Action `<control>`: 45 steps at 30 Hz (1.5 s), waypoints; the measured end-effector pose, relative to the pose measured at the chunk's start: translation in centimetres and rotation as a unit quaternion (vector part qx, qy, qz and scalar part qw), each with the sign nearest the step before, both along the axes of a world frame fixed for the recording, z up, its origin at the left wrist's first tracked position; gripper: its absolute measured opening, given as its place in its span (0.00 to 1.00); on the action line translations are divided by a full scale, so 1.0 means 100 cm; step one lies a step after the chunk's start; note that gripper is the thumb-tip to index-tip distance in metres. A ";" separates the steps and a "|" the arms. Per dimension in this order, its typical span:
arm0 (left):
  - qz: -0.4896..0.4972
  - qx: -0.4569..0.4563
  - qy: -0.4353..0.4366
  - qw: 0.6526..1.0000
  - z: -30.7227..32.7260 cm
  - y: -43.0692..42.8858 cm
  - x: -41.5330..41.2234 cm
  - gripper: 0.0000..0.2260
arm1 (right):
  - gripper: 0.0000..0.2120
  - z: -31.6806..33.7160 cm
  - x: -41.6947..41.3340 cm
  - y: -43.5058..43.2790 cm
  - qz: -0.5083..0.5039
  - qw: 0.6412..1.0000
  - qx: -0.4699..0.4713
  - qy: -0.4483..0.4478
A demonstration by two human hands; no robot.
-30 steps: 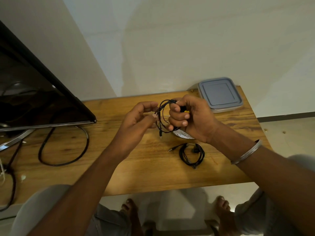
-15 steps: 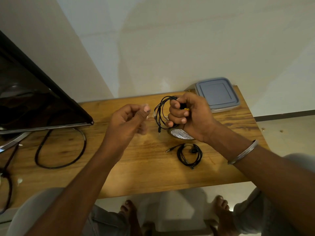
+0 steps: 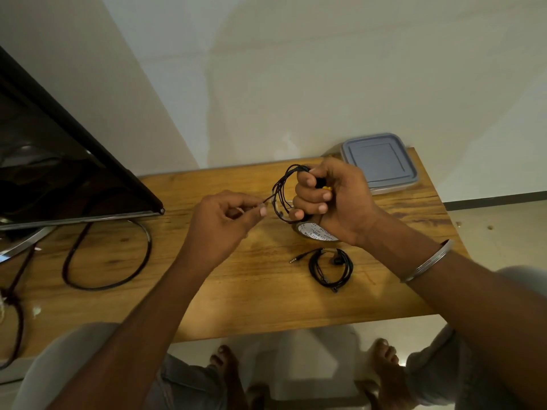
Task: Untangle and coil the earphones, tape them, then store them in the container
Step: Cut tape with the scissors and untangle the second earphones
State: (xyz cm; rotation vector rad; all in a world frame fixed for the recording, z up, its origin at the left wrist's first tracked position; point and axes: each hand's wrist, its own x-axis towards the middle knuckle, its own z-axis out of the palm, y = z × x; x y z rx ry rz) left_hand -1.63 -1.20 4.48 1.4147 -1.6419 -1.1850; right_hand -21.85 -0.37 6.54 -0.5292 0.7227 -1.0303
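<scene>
My right hand (image 3: 328,199) is closed around a coil of black earphones (image 3: 281,192), whose loops stick out to the left of my fist above the wooden table (image 3: 236,291). My left hand (image 3: 228,220) pinches a loose end of that wire, or a bit of clear tape, at its fingertips just left of the coil. Under my right wrist a tape roll (image 3: 313,233) lies on the table, partly hidden. A second coiled black earphone set (image 3: 330,269) lies in front of it, plug pointing left. The grey lidded container (image 3: 380,161) stands shut at the back right corner.
A dark monitor (image 3: 59,164) on a metal stand fills the left side, with a black cable loop (image 3: 106,255) lying on the table in front of it. The wall runs along the table's far edge. My knees and bare feet show below the near edge.
My left hand drew back to the left from the coil, then came in again and now pinches something at its left side. My right hand kept its hold on the coil.
</scene>
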 end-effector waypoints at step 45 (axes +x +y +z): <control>-0.092 0.232 0.075 0.966 0.016 -0.017 0.057 0.31 | 0.14 -0.019 0.036 0.015 0.054 0.978 0.028 0.200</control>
